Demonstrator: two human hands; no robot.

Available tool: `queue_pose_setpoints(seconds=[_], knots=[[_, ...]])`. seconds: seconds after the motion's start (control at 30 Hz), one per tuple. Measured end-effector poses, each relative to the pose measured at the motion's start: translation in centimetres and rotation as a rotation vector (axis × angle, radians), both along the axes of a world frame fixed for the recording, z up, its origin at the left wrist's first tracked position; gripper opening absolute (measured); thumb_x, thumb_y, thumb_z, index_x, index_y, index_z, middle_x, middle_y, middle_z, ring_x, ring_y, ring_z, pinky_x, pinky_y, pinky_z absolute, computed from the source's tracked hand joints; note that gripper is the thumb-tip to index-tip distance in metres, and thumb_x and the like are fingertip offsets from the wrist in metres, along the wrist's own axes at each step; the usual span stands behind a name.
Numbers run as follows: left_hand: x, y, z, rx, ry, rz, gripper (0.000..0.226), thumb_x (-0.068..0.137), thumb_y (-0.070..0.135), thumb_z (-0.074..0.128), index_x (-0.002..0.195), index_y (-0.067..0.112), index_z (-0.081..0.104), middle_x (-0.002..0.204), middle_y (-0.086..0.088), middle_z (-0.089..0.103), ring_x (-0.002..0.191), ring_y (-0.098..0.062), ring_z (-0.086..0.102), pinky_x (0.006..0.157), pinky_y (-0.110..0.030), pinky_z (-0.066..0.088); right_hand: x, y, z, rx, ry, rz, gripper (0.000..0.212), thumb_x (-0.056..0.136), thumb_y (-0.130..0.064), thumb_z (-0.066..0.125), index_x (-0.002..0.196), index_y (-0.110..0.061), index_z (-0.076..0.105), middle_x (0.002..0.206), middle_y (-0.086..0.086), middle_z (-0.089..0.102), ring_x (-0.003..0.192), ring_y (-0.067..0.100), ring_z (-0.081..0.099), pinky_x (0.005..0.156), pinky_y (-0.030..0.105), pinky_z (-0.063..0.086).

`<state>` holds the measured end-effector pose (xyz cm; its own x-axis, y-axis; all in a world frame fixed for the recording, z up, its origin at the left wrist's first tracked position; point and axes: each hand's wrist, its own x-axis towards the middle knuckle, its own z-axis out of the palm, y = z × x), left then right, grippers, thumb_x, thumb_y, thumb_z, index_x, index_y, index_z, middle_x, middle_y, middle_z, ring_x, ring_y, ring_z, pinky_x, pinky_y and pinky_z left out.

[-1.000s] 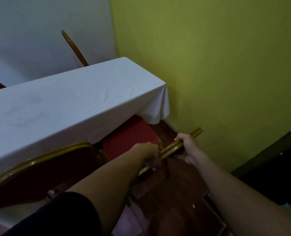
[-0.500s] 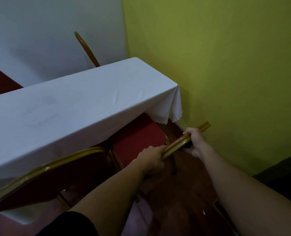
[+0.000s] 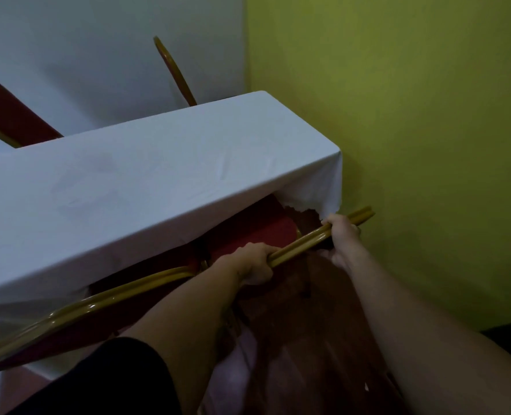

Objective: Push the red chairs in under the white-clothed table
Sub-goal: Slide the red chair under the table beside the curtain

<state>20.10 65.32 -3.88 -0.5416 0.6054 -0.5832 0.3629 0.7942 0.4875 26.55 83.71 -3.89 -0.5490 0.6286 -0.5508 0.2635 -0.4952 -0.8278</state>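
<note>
Two hands grip our red chair [image 3: 248,235] by its gold top rail: left hand [image 3: 254,265] and right hand [image 3: 342,235] both clamped around it. Its seat sits partly beneath the tabletop [image 3: 146,187] edge, the cloth corner hiding the front. Little room remains beside the green wall [image 3: 413,130]. We see a neighbouring chair [image 3: 77,319] cut off at left.

Only 1 view existed: the head camera looked forward and steeply down from close above the white-clothed tabletop [image 3: 146,187], facing the corner where the green wall [image 3: 413,115] began.
</note>
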Motion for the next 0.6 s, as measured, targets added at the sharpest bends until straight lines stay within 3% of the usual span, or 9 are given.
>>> queue_pose_setpoints(seconds=[0.1, 0.3, 0.43, 0.6], knots=[[-1.8, -0.2, -0.6, 0.017, -0.015, 0.048, 0.070, 0.085, 0.013, 0.058, 0.145, 0.045, 0.043, 0.118, -0.006, 0.058, 0.097, -0.026, 0.061, 0.074, -0.035, 0.055, -1.8, -0.1, -0.3, -0.008, 0.010, -0.001, 0.030, 0.085, -0.008, 0.057, 0.114, 0.000, 0.051, 0.078, 0.013, 0.054, 0.067, 0.025, 0.061, 0.047, 0.044, 0.058], [-4.1, 0.7, -1.6, 0.052, -0.040, 0.082, 0.067, 0.086, 0.016, 0.059, 0.144, 0.045, 0.044, 0.109, 0.000, 0.056, 0.094, -0.022, 0.060, 0.073, -0.033, 0.052, -4.3, 1.2, -1.1, 0.023, -0.005, -0.006, 0.065, 0.079, -0.011, 0.059, 0.139, 0.007, 0.046, 0.082, 0.015, 0.057, 0.064, 0.026, 0.063, 0.043, 0.044, 0.056], [-4.4, 0.6, -2.0, 0.062, -0.071, 0.092, 0.066, 0.086, 0.017, 0.060, 0.144, 0.045, 0.044, 0.101, 0.005, 0.055, 0.088, -0.017, 0.060, 0.066, -0.027, 0.049, -4.6, 1.1, -1.3, 0.032, -0.013, -0.031, 0.063, 0.079, -0.010, 0.059, 0.138, 0.008, 0.047, 0.078, 0.014, 0.055, 0.060, 0.025, 0.061, 0.041, 0.042, 0.055], [-4.4, 0.9, -1.9, 0.071, -0.036, 0.073, 0.064, 0.088, 0.021, 0.062, 0.145, 0.043, 0.044, 0.105, 0.003, 0.057, 0.088, -0.016, 0.059, 0.065, -0.026, 0.046, -4.5, 1.2, -0.9, 0.051, -0.020, -0.032, 0.056, 0.082, -0.009, 0.060, 0.134, 0.008, 0.046, 0.078, 0.015, 0.056, 0.062, 0.026, 0.062, 0.039, 0.043, 0.055]])
